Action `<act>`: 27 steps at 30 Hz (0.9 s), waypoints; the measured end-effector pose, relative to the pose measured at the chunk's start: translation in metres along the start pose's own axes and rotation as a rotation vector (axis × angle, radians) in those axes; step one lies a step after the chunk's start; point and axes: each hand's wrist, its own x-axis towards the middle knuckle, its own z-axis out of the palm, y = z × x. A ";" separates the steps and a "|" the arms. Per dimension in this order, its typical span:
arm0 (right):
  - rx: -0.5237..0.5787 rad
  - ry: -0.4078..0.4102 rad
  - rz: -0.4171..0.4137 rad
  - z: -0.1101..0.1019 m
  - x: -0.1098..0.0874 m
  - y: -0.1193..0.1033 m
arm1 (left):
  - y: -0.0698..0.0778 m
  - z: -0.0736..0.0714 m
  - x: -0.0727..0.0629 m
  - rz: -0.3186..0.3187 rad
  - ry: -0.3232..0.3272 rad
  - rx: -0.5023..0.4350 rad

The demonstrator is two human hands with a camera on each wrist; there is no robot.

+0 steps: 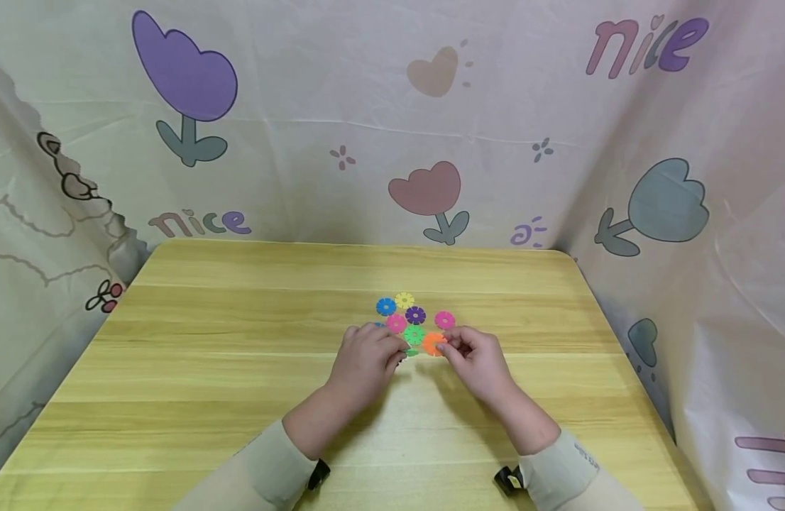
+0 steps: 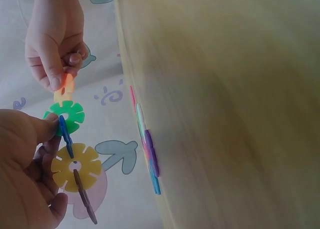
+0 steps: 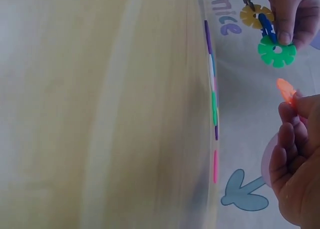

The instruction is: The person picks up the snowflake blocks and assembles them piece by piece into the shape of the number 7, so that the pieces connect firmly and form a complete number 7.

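Note:
My left hand (image 1: 363,362) pinches a short chain of slotted plastic discs. In the left wrist view the chain runs from a green disc (image 2: 76,120) through a blue disc (image 2: 66,134) and a yellow disc (image 2: 89,164) to a dark brownish disc (image 2: 84,196). Between thumb and fingers, my right hand (image 1: 483,360) pinches an orange disc (image 1: 433,345). The right wrist view shows a small gap between this disc and the chain's green one. Both hands are above the tabletop, and the left hides most of the chain in the head view.
Flat on the wooden table (image 1: 207,383), just beyond the hands, lie several loose discs: blue (image 1: 380,308), yellow (image 1: 399,298), purple (image 1: 410,319), pink (image 1: 390,326), green (image 1: 408,336) and another pink disc (image 1: 439,323). A printed curtain (image 1: 290,85) hangs behind the table.

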 end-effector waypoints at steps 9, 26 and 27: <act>0.073 0.015 0.003 0.002 -0.005 -0.003 | 0.001 -0.002 0.000 -0.014 -0.015 0.003; 0.134 -0.018 0.056 0.003 -0.006 -0.006 | 0.001 -0.002 0.000 -0.011 -0.004 -0.008; 0.137 -0.022 0.065 0.004 -0.007 -0.006 | 0.001 -0.002 0.000 -0.009 -0.001 -0.007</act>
